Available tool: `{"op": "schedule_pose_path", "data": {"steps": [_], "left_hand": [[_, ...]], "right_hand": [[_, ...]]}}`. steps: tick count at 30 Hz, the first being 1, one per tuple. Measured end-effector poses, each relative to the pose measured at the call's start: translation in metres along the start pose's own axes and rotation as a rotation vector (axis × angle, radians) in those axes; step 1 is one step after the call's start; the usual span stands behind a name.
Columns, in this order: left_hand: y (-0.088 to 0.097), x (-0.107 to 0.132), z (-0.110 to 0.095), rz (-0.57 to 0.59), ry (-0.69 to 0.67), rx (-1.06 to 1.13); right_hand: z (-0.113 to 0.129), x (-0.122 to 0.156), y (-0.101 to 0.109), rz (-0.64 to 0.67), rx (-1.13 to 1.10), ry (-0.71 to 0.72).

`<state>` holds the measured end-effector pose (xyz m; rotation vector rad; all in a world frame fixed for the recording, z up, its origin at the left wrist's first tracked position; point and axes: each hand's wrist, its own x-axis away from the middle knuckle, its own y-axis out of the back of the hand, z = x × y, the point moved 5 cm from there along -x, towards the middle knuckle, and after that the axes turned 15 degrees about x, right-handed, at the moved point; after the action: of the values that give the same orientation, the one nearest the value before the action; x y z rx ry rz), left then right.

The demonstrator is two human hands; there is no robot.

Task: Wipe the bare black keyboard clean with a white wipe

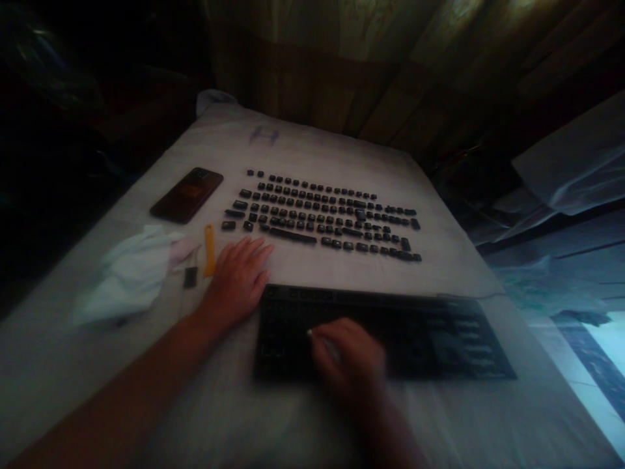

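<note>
On the white sheet [463,423], close to the person, lies a black keyboard [405,332]. It is so dark and blurry that most of its small parts are hard to see. The right hand [349,355] is over the keyboard and hides some of its middle and near edge. Its fingers are bunched close together, with a tiny pale spot at the tip. It is hard to tell if that is a nail or a small thing being held. Both arms are cut off by the bottom of the view, and the far left side is almost all black.

The left hand [239,273] lies flat and loosely spread, just beside the keyboard's far left corner. Its thumb is so near the edge that a touch cannot be made out. Past both hands, loose black keys [361,213] sit in rows, too small to read. Near the left hand are a yellow tool [209,251] and a small dark thing [191,277].
</note>
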<state>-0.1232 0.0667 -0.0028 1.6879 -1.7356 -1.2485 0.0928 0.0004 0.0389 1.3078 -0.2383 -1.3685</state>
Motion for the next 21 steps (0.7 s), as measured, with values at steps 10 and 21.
{"op": "schedule_pose_path", "data": {"steps": [10,21], "left_hand": [[-0.002,0.001,0.001,0.0,-0.015,-0.018],[-0.002,0.0,0.0,0.014,-0.022,-0.02]], "right_hand": [[0.004,0.009,-0.015,0.056,0.076,0.046],[0.007,0.013,-0.019,0.072,0.128,0.008]]}}
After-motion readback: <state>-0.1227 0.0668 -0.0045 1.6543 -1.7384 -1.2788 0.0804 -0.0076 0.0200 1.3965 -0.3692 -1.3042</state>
